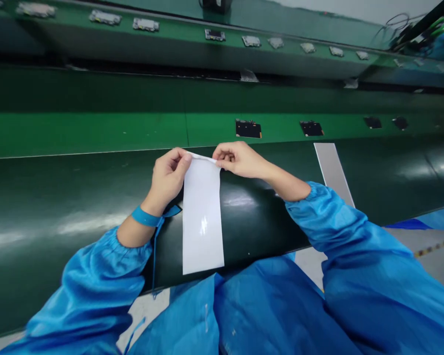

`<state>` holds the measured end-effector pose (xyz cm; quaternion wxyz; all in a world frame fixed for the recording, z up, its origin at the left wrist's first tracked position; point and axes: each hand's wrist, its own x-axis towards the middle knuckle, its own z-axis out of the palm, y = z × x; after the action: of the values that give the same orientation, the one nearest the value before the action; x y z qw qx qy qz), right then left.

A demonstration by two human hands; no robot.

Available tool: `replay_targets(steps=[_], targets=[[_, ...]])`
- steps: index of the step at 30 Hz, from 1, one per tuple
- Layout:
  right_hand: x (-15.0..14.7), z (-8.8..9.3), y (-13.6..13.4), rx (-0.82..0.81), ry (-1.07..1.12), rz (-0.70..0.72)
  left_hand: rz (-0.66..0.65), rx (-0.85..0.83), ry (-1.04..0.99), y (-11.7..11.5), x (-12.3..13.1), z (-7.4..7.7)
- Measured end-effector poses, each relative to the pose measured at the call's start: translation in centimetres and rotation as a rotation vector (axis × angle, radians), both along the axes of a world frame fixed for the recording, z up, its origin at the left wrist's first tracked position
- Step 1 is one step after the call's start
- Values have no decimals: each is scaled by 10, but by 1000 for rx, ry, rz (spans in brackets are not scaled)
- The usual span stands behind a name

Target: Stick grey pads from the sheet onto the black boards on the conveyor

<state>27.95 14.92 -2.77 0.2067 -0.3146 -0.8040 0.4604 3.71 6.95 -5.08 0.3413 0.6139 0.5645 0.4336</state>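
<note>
Through the head camera I record both hands narrowed on a white strip (203, 217): the left hand (169, 175) pinches its far left corner, the right hand (239, 159) its far right corner, the far edge running between them. The strip extends from the hands toward the blue garment (274, 305), over the dark green bench (77, 195); I cannot tell how much of it touches. A pale panel (333, 167) lies beyond the right sleeve (340, 236). Ahead, a bright green band (96, 130) carries black boards (248, 128); a ledge (181, 31) above carries small modules (251, 41).
</note>
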Motion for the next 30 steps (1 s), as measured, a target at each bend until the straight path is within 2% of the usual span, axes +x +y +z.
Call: replay_targets(steps=[2, 5, 7, 9, 11, 13, 16, 18, 21, 23, 25, 27, 29, 30], targets=[[-5, 17, -19, 125, 69, -138, -42, -117, -91, -11, 2, 3], [1, 58, -47, 434, 187, -222, -79, -133, -4, -31, -5, 21], [13, 82, -70, 604, 209, -110, -69, 37, 161, -47, -16, 42], [26, 89, -96, 629, 177, 74, -13, 242, 383, -65, -31, 64], [37, 76, -118, 533, 150, 150, 65, 341, 610, -83, -44, 76], [43, 52, -136, 362, 183, 55, 129, 367, 772, -99, -50, 75], [42, 18, -154, -13, 299, -173, 187, 441, 862, -118, -40, 52], [32, 6, -164, -205, 355, -266, 206, 516, 885, -128, -24, 32], [7, -5, -174, -374, 372, -276, 186, 593, 913, -141, 8, 9], [-10, -14, -173, -468, 411, -240, 161, 585, 873, -149, 28, 2], [-17, -22, -165, -476, 472, -241, 88, 546, 821, -154, 40, 4], [-10, -23, -153, -353, 498, -278, -47, 466, 776, -159, 44, 14], [7, -11, -142, -158, 457, -222, -155, 381, 706, -161, 41, 30], [17, -1, -138, -67, 415, -138, -150, 359, 654, -161, 39, 41]])
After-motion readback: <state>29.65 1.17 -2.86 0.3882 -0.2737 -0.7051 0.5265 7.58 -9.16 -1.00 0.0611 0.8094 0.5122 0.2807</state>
